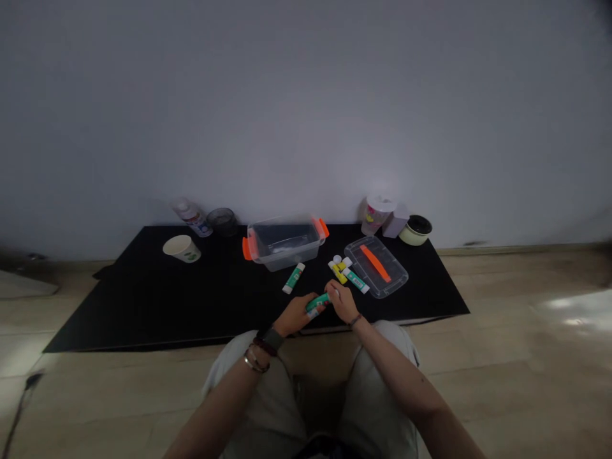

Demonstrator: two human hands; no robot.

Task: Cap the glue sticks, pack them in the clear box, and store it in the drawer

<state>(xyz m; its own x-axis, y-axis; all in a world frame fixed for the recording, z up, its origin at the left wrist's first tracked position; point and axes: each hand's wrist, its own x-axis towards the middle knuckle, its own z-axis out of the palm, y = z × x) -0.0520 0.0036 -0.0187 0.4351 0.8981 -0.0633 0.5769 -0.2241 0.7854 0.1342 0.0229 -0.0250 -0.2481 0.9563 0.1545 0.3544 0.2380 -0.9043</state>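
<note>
My left hand (293,315) is closed around the body of a green and white glue stick (318,301), just above the table's front edge. At the stick's right end, the fingers of my right hand (343,303) are closed on its tip, partly hiding it. A second green glue stick (294,278) lies on the black table to the left of my hands. Another green and white glue stick (356,280) rests beyond my right hand, beside small yellow and white glue sticks (339,273) and a round white piece (337,259).
A clear plastic box (287,254) with orange handles stands behind my hands; its clear lid (394,275) lies to the right. Further back are a paper cup (182,247), spray can (194,218), dark bowl (222,222), lidded plastic cup (375,217), pale box (396,223) and cream pot (414,236).
</note>
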